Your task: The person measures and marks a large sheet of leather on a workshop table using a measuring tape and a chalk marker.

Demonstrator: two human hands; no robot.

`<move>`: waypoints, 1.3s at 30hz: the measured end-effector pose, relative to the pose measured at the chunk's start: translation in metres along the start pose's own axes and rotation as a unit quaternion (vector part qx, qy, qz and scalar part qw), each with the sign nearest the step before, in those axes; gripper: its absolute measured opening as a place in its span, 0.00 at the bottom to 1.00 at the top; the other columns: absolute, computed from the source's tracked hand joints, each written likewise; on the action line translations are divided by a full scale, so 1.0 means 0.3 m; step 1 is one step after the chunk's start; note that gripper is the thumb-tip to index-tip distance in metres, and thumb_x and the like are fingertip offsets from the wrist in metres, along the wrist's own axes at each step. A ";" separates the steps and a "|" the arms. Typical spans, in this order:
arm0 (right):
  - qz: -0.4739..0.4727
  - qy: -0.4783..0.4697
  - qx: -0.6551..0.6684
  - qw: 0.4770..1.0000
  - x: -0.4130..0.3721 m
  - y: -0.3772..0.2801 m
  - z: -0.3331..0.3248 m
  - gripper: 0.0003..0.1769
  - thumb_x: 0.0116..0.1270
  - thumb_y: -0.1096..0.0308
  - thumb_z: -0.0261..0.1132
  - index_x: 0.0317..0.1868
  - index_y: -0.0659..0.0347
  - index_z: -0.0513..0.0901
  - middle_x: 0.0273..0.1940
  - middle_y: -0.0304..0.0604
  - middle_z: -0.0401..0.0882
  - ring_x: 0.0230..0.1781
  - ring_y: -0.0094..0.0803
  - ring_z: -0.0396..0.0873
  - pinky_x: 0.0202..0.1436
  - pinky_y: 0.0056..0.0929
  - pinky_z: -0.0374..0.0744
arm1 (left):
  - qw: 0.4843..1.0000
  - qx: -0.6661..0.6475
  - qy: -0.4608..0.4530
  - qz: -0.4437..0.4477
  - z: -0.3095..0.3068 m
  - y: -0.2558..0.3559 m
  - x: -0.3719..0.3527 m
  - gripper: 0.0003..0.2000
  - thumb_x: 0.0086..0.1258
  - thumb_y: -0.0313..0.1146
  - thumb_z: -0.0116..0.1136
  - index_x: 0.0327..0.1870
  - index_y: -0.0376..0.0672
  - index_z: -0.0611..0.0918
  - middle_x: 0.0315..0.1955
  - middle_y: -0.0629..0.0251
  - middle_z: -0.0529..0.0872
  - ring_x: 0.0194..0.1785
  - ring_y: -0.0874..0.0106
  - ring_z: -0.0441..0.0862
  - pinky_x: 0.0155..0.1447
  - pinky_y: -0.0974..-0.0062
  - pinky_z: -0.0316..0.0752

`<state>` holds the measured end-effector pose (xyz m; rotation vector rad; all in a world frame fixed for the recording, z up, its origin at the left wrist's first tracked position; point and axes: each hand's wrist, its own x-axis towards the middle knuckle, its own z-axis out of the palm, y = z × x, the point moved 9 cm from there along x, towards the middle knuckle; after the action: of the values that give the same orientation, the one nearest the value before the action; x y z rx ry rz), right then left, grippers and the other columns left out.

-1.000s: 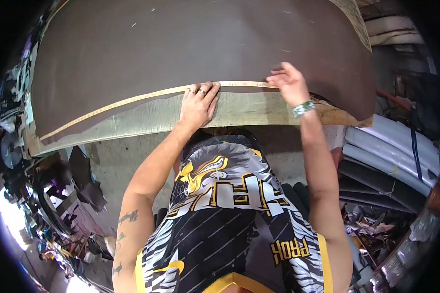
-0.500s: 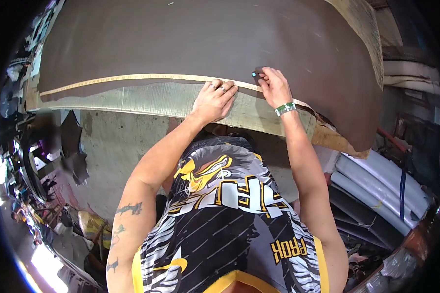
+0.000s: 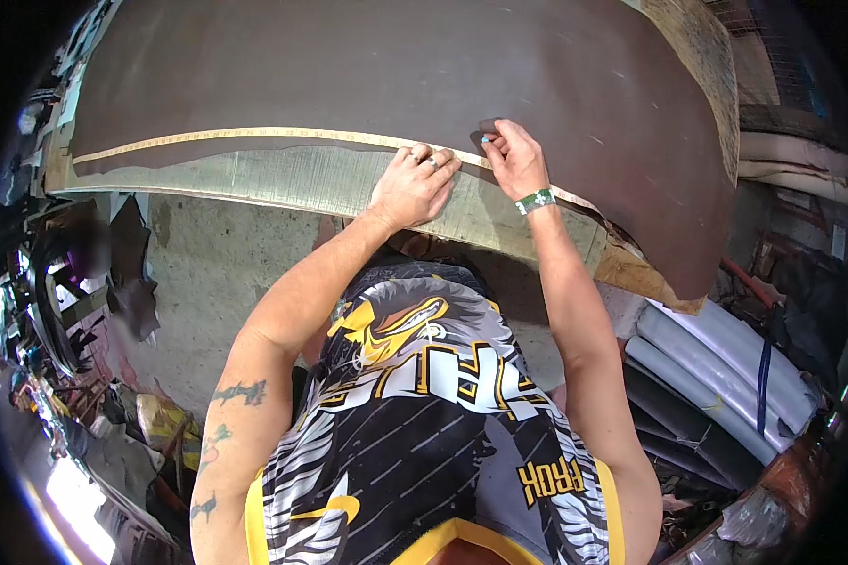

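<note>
A wide sheet of dark brown leather covers the table. Along its near edge runs a yellowish measuring tape, curving from the far left to beneath my hands. My left hand has its fingers bent and together, pressing the tape onto the leather's edge. Just right of it, my right hand is closed in a pinch over the leather beside the tape. Between its fingertips shows a small pen-like thing with a pale blue end; the rest is hidden in the hand.
The table's pale, worn front strip shows below the leather. Rolls of grey sheet material lie at the lower right. Dark scraps hang at the left, above heaped clutter. Light-coloured rolls lie beyond the table's right end.
My right hand has shifted slightly left and up, the pinched thing with it. My left hand stays on the tape. The whole view has tilted a little.
</note>
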<state>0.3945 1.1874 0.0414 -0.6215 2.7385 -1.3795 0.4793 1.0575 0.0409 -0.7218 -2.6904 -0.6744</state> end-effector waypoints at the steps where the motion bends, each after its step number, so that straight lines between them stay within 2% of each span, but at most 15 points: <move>1: 0.015 -0.015 0.009 1.000 -0.010 0.003 0.004 0.13 0.60 0.80 0.64 0.46 0.65 0.77 0.38 0.49 0.81 0.37 0.42 0.81 0.42 0.37 0.80 | 1.000 0.001 -0.004 0.000 0.001 -0.001 0.000 0.17 0.65 0.36 0.61 0.54 0.42 0.82 0.51 0.65 0.82 0.50 0.62 0.76 0.56 0.63 0.70; 7: -0.019 -0.008 -0.005 1.000 -0.047 -0.013 0.008 0.10 0.61 0.79 0.64 0.43 0.65 0.76 0.36 0.50 0.80 0.34 0.44 0.81 0.39 0.38 0.81 | 1.000 0.000 -0.013 -0.007 0.003 -0.008 -0.003 0.17 0.65 0.36 0.61 0.54 0.42 0.82 0.51 0.65 0.81 0.51 0.63 0.75 0.56 0.63 0.70; 17: -0.064 -0.044 -0.077 0.994 -0.037 -0.051 0.036 0.09 0.59 0.79 0.61 0.41 0.64 0.76 0.37 0.52 0.80 0.42 0.51 0.79 0.45 0.46 0.79 | 1.000 0.009 0.010 0.008 -0.012 0.002 -0.001 0.16 0.63 0.35 0.61 0.52 0.42 0.82 0.48 0.64 0.83 0.50 0.63 0.77 0.56 0.63 0.71; 20: -0.100 0.002 -0.153 0.983 -0.078 -0.033 0.009 0.16 0.58 0.79 0.62 0.48 0.63 0.80 0.46 0.55 0.83 0.49 0.53 0.81 0.52 0.44 0.80 | 0.985 0.010 -0.162 -0.065 0.057 -0.012 0.028 0.16 0.63 0.37 0.57 0.49 0.40 0.82 0.45 0.57 0.85 0.50 0.60 0.81 0.57 0.58 0.74; 21: -0.076 -0.002 -0.178 0.981 -0.076 -0.013 0.012 0.16 0.58 0.77 0.62 0.49 0.62 0.82 0.46 0.55 0.83 0.49 0.52 0.81 0.53 0.46 0.80 | 1.000 -0.003 -0.002 -0.012 0.010 0.006 -0.001 0.15 0.64 0.36 0.54 0.48 0.39 0.81 0.45 0.54 0.85 0.50 0.60 0.82 0.55 0.58 0.76; 22: -0.056 -0.001 -0.191 0.980 -0.068 0.021 0.014 0.15 0.60 0.76 0.62 0.49 0.63 0.82 0.45 0.53 0.85 0.44 0.51 0.83 0.50 0.43 0.81 | 0.999 0.017 0.034 -0.012 0.020 -0.004 -0.013 0.15 0.59 0.37 0.58 0.46 0.41 0.79 0.39 0.56 0.85 0.46 0.60 0.84 0.49 0.60 0.79; 23: 0.060 -0.015 -0.142 0.988 -0.058 0.040 -0.008 0.14 0.64 0.72 0.64 0.50 0.66 0.81 0.42 0.51 0.85 0.38 0.44 0.85 0.46 0.36 0.83 | 0.998 -0.005 -0.055 -0.026 0.010 -0.001 0.009 0.16 0.59 0.36 0.58 0.48 0.41 0.80 0.41 0.56 0.85 0.46 0.60 0.83 0.51 0.61 0.78; 24: 0.074 0.037 -0.099 0.992 -0.050 0.045 -0.033 0.16 0.67 0.71 0.66 0.52 0.69 0.79 0.40 0.48 0.86 0.34 0.34 0.85 0.40 0.29 0.82 | 1.000 -0.001 0.001 -0.014 -0.014 0.001 -0.008 0.17 0.62 0.36 0.58 0.52 0.42 0.80 0.42 0.59 0.84 0.48 0.61 0.82 0.53 0.63 0.76; 25: 0.124 0.086 0.158 0.976 -0.061 0.149 -0.016 0.13 0.68 0.74 0.66 0.51 0.67 0.77 0.40 0.45 0.84 0.38 0.27 0.83 0.41 0.25 0.80 | 0.999 0.020 0.029 -0.016 -0.033 -0.001 -0.015 0.19 0.65 0.38 0.58 0.55 0.42 0.79 0.45 0.61 0.82 0.51 0.64 0.79 0.55 0.65 0.73; 26: 0.173 0.090 0.250 0.948 -0.065 0.138 -0.030 0.12 0.68 0.78 0.65 0.49 0.68 0.75 0.39 0.40 0.82 0.36 0.23 0.80 0.38 0.22 0.79 | 0.999 0.008 0.015 -0.027 -0.017 -0.004 -0.021 0.19 0.68 0.39 0.57 0.58 0.41 0.79 0.47 0.62 0.81 0.53 0.65 0.76 0.56 0.66 0.71; 28: 0.212 0.126 0.342 0.907 -0.087 0.135 -0.061 0.11 0.66 0.80 0.66 0.46 0.65 0.74 0.35 0.38 0.79 0.32 0.23 0.76 0.36 0.22 0.78 | 0.999 -0.002 0.023 -0.038 -0.009 -0.010 -0.014 0.20 0.67 0.38 0.57 0.58 0.41 0.79 0.45 0.62 0.79 0.52 0.65 0.75 0.55 0.66 0.69; 31: 0.210 0.105 0.504 0.831 -0.153 0.120 -0.090 0.10 0.68 0.80 0.63 0.46 0.60 0.74 0.41 0.40 0.77 0.37 0.26 0.78 0.40 0.23 0.79 | 0.997 0.045 0.050 -0.028 0.017 -0.004 0.008 0.20 0.57 0.36 0.59 0.52 0.42 0.82 0.44 0.63 0.78 0.52 0.64 0.74 0.54 0.67 0.69; 36: 0.197 0.022 0.623 0.757 -0.260 0.103 -0.128 0.06 0.73 0.69 0.57 0.47 0.60 0.73 0.44 0.42 0.75 0.39 0.30 0.75 0.40 0.27 0.76 | 0.997 0.002 0.046 -0.064 -0.024 -0.010 0.021 0.07 0.53 0.35 0.61 0.33 0.49 0.86 0.42 0.66 0.78 0.53 0.64 0.74 0.55 0.63 0.68; 38: 0.261 0.046 0.714 0.649 -0.273 0.081 -0.118 0.10 0.76 0.63 0.53 0.48 0.60 0.73 0.43 0.42 0.75 0.36 0.30 0.73 0.37 0.29 0.73 | 0.997 0.008 0.009 -0.080 -0.005 -0.027 0.045 0.04 0.54 0.34 0.59 0.28 0.47 0.82 0.42 0.62 0.80 0.52 0.61 0.76 0.51 0.59 0.73; 39: 0.284 0.113 0.707 0.638 -0.282 0.093 -0.136 0.13 0.77 0.60 0.53 0.49 0.61 0.74 0.42 0.42 0.76 0.33 0.29 0.71 0.36 0.31 0.71 | 0.995 -0.044 -0.009 -0.089 0.014 -0.036 0.055 0.04 0.54 0.32 0.60 0.30 0.46 0.81 0.44 0.61 0.81 0.53 0.59 0.76 0.51 0.60 0.73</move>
<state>0.4553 1.2636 0.0308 0.5000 0.8635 -2.6150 0.4591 1.0579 0.0396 -0.5141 -2.7796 -0.8371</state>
